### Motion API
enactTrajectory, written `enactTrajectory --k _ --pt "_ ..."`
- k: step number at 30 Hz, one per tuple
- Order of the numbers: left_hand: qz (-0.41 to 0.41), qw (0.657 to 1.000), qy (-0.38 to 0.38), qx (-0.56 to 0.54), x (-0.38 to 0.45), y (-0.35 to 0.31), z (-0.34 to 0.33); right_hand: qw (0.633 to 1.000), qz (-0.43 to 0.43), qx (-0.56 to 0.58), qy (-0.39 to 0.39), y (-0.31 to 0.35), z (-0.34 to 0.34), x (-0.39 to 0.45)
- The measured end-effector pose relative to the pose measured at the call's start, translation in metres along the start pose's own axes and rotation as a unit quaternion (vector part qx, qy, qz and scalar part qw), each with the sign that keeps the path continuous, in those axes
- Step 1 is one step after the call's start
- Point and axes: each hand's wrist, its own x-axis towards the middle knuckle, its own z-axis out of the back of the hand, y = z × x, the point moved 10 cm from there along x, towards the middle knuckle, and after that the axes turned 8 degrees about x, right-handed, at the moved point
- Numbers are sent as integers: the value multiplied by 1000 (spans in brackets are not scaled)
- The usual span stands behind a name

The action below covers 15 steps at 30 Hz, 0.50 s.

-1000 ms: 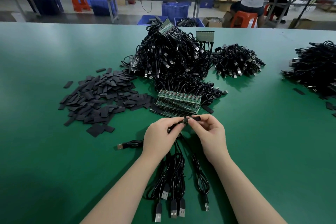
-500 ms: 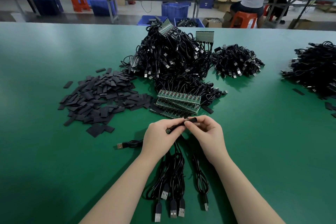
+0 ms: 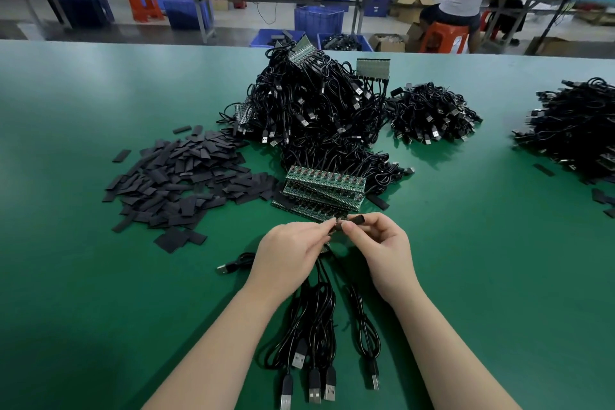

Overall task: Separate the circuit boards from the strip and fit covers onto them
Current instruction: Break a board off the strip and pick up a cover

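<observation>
My left hand pinches the end of a small circuit board whose black cable runs down under my palm. My right hand pinches a black sleeve cover and holds it over the board's tip, so the board itself is mostly hidden. Just beyond my fingers lies a stack of green circuit board strips with cables attached. A heap of flat black covers spreads to the left.
Several black USB cables lie below my hands, plugs toward me. A big tangle of cables rises behind the strips, smaller cable piles to the right and one at the right edge. A person sits at a far bench.
My right hand has shifted slightly left and pushed the cover further onto the board held by my left hand. Both hands stay close together.
</observation>
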Motion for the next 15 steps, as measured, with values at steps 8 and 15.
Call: enactTrajectory --k 8,15 --pt "62 996 -66 -10 -2 6 11 1000 -2 5 -7 -1 1 -1" --pt "34 991 -131 -3 -5 1 17 1000 -1 -15 -8 -4 0 0"
